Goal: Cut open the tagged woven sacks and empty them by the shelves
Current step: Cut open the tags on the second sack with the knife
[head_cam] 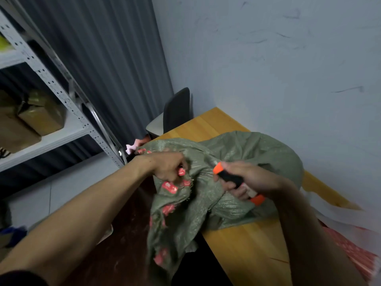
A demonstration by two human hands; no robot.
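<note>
A dull green woven sack [237,162] is seen slumped on the near corner of a smooth, honey-coloured wooden table [247,244], its coarse plastic weave catching the light in fine glints. The sack's body is bulged and rounded on the tabletop toward the right, while its mouth end is crumpled into loose folds that hang over the table's left edge toward the floor. Red printed marks [170,187] are scattered along this hanging part, blurred beyond reading, and frayed threads are visible at the gathered edge. The gathered fabric near the mouth is clenched in the left hand [167,166], fingers curled tightly into the cloth. A utility knife [239,180], with a matte black grip and bright orange caps at both ends, is gripped in the closed fist of the right hand [249,180]; its front end is pointed at the sack's bunched neck, and the blade itself cannot be made out against the fabric. Both forearms are bare. To the left, a grey-white metal shelving unit [51,83] with perforated uprights is seen, a glossy brown-wrapped parcel [41,114] resting on one of its flat shelves. Behind it, a pleated grey curtain [103,58] hangs in vertical folds. A dark chair back [177,108] with a rounded top stands at the far end of the table, beside a pale, scuffed wall [288,58]. At the right near edge, white sheeting [340,213] lies over something red-patterned.
</note>
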